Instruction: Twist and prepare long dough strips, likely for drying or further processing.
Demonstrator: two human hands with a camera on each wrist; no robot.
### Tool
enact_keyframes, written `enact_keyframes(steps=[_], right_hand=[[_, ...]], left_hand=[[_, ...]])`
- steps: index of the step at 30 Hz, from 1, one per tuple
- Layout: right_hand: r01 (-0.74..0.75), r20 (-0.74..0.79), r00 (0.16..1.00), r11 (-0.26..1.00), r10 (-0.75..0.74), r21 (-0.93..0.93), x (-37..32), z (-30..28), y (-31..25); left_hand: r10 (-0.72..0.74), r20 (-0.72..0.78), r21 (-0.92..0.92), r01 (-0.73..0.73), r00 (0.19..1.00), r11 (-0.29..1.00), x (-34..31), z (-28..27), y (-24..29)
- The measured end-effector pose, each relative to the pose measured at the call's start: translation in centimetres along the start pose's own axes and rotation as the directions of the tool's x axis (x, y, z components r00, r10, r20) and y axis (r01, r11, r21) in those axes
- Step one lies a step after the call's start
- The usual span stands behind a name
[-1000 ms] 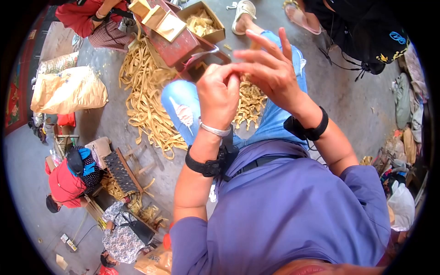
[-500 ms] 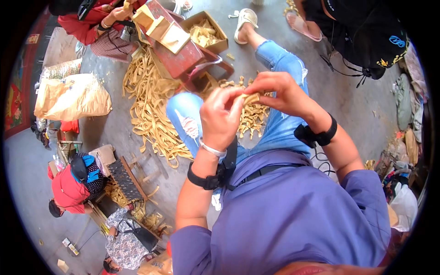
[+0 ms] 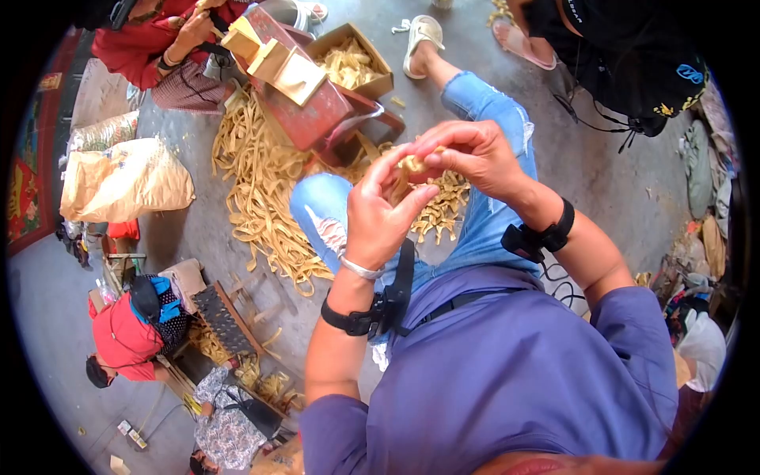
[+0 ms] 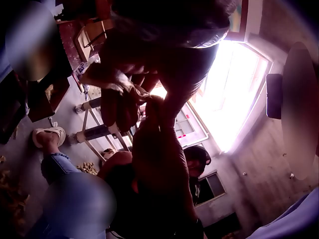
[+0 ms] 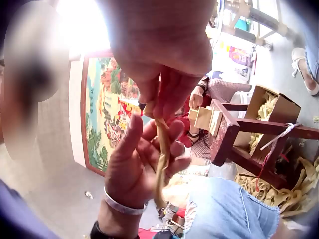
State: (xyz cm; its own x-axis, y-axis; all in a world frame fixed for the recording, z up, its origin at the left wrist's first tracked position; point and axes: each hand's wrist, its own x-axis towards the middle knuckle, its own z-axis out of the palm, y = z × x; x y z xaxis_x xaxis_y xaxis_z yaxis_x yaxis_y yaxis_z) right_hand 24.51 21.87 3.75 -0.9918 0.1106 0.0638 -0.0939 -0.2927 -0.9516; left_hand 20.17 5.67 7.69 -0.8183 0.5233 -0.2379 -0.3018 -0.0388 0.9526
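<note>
A short, yellowish twisted strip [image 3: 412,164] is between the two hands above the lap. Thumb and fingers of my right hand [image 3: 479,162] pinch its upper end. My left hand [image 3: 380,218], with a bracelet at the wrist, curls its fingers about the strip while the thumb stands apart. In the right wrist view, the strip [image 5: 162,159] hangs from my right hand [image 5: 164,55] across the fingers of my left hand [image 5: 132,169]. The left wrist view is dark; my right hand [image 4: 159,159] meets my left hand [image 4: 169,64] there, the strip hardly distinct.
Long yellow strips [image 3: 265,206] lie heaped on the floor beside the left knee, and knotted pieces [image 3: 439,210] between the legs. Beyond stand a red bench [image 3: 305,111] with wooden blocks and a cardboard box [image 3: 380,83]. Several people are around; a person in red [image 3: 131,336] sits at left.
From nearly bare, spread fingers, my right hand has come to pinch the strip. My left hand has loosened from a closed curl, its thumb moving away from the fingers.
</note>
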Motion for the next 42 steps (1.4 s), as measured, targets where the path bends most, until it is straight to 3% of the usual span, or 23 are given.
enact_keyframes(steps=[3, 4, 7, 13, 14, 15, 16, 17, 19, 20, 21, 23, 25, 27, 29, 32, 33, 35, 42], right_hand=[[0.089, 0.081, 0.995, 0.922, -0.062, -0.377, 0.1, 0.2, -0.5], [-0.09, 0.016, 0.995, 0.981, 0.094, -0.173, -0.1, 0.7, -1.2], [-0.18, -0.028, 0.982, 0.976, 0.185, 0.125, -0.4, 1.6, -2.2], [-0.076, -0.07, 0.994, 0.996, 0.079, 0.036, -1.5, 2.8, -1.5], [-0.074, -0.07, 0.995, 0.997, 0.075, 0.015, -1.6, 3.0, -1.5], [-0.066, -0.066, 0.996, 0.998, 0.066, -0.007, -1.6, 3.0, -1.5], [-0.151, 0.013, 0.989, 0.989, 0.151, 0.003, -1.5, 2.4, -1.2], [-0.09, -0.027, 0.996, 0.996, 0.09, 0.013, -0.9, 2.9, -0.8], [0.03, -0.108, 0.994, 0.999, -0.028, 0.022, 0.8, 4.1, -0.1], [0.033, -0.016, 0.999, 0.97, -0.038, -0.239, 1.4, 4.4, -0.3], [0.081, -0.001, 0.996, 0.923, -0.088, -0.377, 1.9, 5.6, -0.4], [0.122, 0.069, 0.993, 0.797, -0.101, -0.592, 3.2, 5.3, 0.9], [0.127, 0.006, 0.988, 0.804, -0.152, -0.581, 6.0, 4.8, 1.4], [0.041, 0.069, 0.998, 0.831, -0.003, -0.555, 8.5, 3.9, 1.2], [0.031, 0.111, 0.994, 0.896, 0.021, -0.443, 11.1, 3.8, 1.2], [0.286, 0.32, 0.942, 0.741, -0.101, -0.607, 15.5, 2.9, 0.8], [0.363, 0.382, 0.915, 0.688, -0.134, -0.629, 17.0, 2.5, 1.2], [0.269, 0.322, 0.943, 0.751, -0.08, -0.603, 20.2, 1.8, 2.7], [0.138, 0.238, 0.971, 0.74, 0.031, -0.658, 26.4, 1.5, 5.8]], left_hand=[[0.224, 0.048, 0.367, -0.226, 0.973, 0.902, 0.6, -1.0, -0.8], [0.265, 0.061, 0.396, -0.267, 0.962, 0.879, 0.5, -0.8, -0.3], [0.172, 0.09, 0.474, -0.194, 0.981, 0.859, -0.1, -0.9, 0.6], [0.138, 0.172, 0.615, -0.216, 0.975, 0.759, -1.4, -1.3, 1.0], [0.244, 0.22, 0.632, -0.329, 0.944, 0.702, -1.5, -1.6, -0.1], [0.252, 0.213, 0.638, -0.329, 0.944, 0.696, -1.7, -1.7, -0.1], [0.409, 0.202, 0.646, -0.435, 0.89, 0.627, -1.1, -2.2, -0.6], [0.551, 0.193, 0.654, -0.525, 0.812, 0.545, -0.5, -2.7, -1.2], [0.297, -0.11, 0.336, -0.245, 0.949, 0.909, 0.2, -3.9, -1.7], [0.108, -0.209, 0.112, -0.086, 0.972, 0.99, 0.5, -4.4, -1.8], [0.04, -0.213, -0.126, -0.068, 0.976, 0.99, 1.3, -5.0, -1.6], [-0.098, -0.175, -0.572, -0.02, 0.98, 0.82, 3.1, -6.7, -1.4], [-0.069, -0.115, -0.6, -0.014, 0.991, 0.8, 4.5, -8.0, -1.0], [-0.034, -0.047, -0.567, 0.001, 0.998, 0.824, 5.5, -9.2, -0.6], [-0.012, -0.058, -0.442, -0.015, 0.998, 0.897, 7.0, -10.9, -0.2], [0.021, -0.097, -0.262, -0.046, 0.995, 0.964, 9.9, -12.8, 0.4], [0.022, -0.114, -0.277, -0.053, 0.993, 0.959, 11.0, -13.5, 0.3], [0.024, -0.144, -0.302, -0.067, 0.989, 0.951, 13.4, -14.7, 0.1], [-0.067, -0.27, -0.446, -0.063, 0.961, 0.893, 18.2, -17.0, -1.2]])
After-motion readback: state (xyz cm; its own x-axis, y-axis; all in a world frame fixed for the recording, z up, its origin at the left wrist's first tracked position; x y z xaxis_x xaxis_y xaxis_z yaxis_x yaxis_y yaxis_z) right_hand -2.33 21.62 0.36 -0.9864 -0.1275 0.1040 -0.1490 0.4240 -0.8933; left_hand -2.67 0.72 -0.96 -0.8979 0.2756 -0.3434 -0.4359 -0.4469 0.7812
